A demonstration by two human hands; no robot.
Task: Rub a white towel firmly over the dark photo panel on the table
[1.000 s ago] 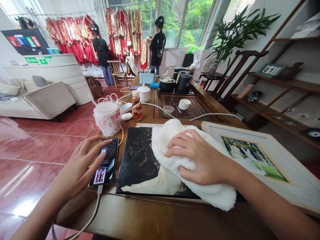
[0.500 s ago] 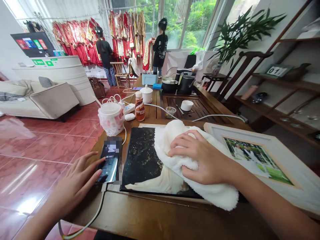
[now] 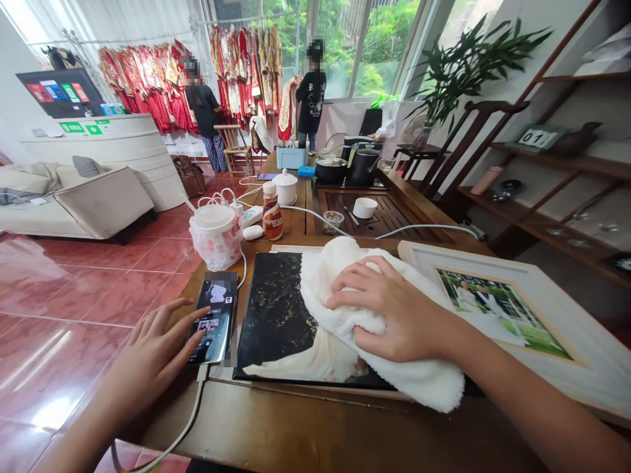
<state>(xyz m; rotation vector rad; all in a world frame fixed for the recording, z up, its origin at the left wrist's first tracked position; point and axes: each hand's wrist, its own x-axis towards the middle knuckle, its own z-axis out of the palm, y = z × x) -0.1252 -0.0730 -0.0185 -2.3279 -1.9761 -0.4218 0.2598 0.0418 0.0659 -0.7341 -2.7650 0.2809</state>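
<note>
**Work surface.** Wooden table (image 3: 315, 410), near end: one black glossy panel with gold flecks (image 3: 273, 309), lying flat, part of a pale image showing at its lower edge. One white terry towel (image 3: 325, 289), bunched, lying across the panel's right half. Right hand (image 3: 399, 312): palm down on the towel, fingers lightly curved, not clenched. One smartphone (image 3: 211, 322), lying on the table left of the panel, white cable attached at its near end. Left hand (image 3: 150, 355): open, not gripping, fingertips (image 3: 200, 312) at the phone's left edge. One large cream-framed wedding photograph (image 3: 542, 295), right of the towel, tilted.

**Farther along the table.** One white tub in a plastic bag (image 3: 215, 236); one Nescafé bottle (image 3: 272, 213); one power strip (image 3: 251, 215); one lidded white ceramic pot (image 3: 286, 187); one dark wooden tea tray (image 3: 389, 213) holding a white bowl (image 3: 365, 207); one black kettle (image 3: 363, 167).

**Room.** Red tile floor (image 3: 83, 295); beige sofa (image 3: 103, 203); curved white counter (image 3: 103, 148); rails of red embroidered garments (image 3: 148, 92); two people standing beside them (image 3: 204, 112) (image 3: 310, 98); potted bamboo-like plant (image 3: 473, 66); wooden wall shelves (image 3: 537, 171).
</note>
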